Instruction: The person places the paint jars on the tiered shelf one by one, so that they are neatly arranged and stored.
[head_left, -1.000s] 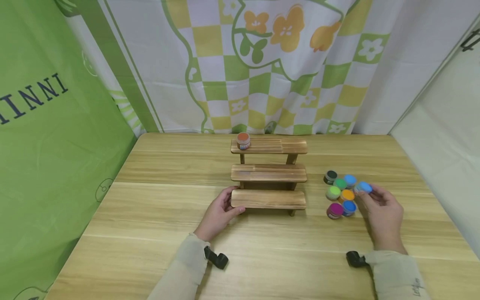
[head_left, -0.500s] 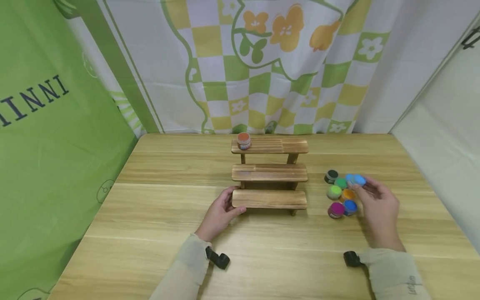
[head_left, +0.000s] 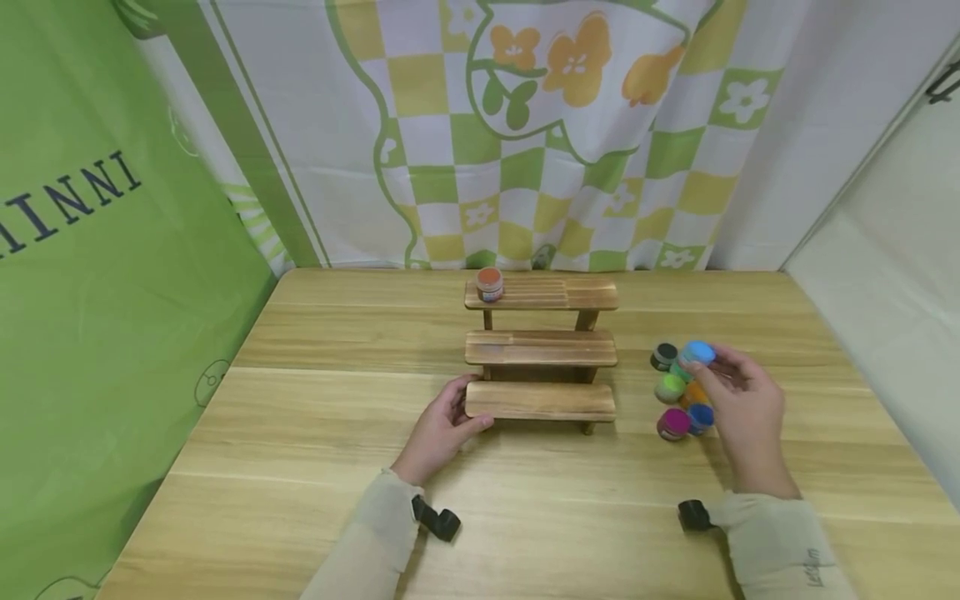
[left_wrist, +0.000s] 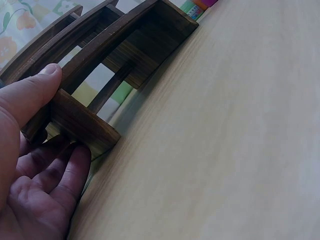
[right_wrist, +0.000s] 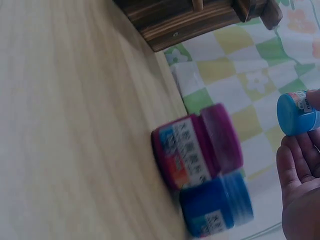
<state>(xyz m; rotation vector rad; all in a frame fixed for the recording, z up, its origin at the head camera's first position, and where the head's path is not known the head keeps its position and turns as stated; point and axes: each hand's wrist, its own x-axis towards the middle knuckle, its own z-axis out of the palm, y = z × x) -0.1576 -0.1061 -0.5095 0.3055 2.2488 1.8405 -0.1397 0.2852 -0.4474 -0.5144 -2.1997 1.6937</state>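
A three-tier wooden stand (head_left: 540, 400) occupies the middle of the table. My left hand (head_left: 438, 429) grips the left end of its lowest tier, thumb on the front edge and fingers behind. An orange-brown paint jar (head_left: 490, 285) sits at the left of the top tier. My right hand (head_left: 750, 421) pinches a light blue paint jar (right_wrist: 292, 115), raised off the table and tilted in the right wrist view. Around it stand black (head_left: 663, 357), lime green (head_left: 670, 388), orange (head_left: 696, 394), magenta (head_left: 673, 424) and dark blue (head_left: 701, 419) jars. The held jar partly covers a green one.
The wooden table (head_left: 300, 467) runs back to a checkered, flowered curtain (head_left: 480, 192). Green cloth (head_left: 112, 333) hangs along the left side, and a pale wall (head_left: 892, 275) is at the right. A black wrist camera (head_left: 693, 517) sits at the right sleeve.
My right hand has carried the light blue jar up and leftward from the cluster's right side, until it covers the other light blue jar. My left hand keeps its grip on the stand.
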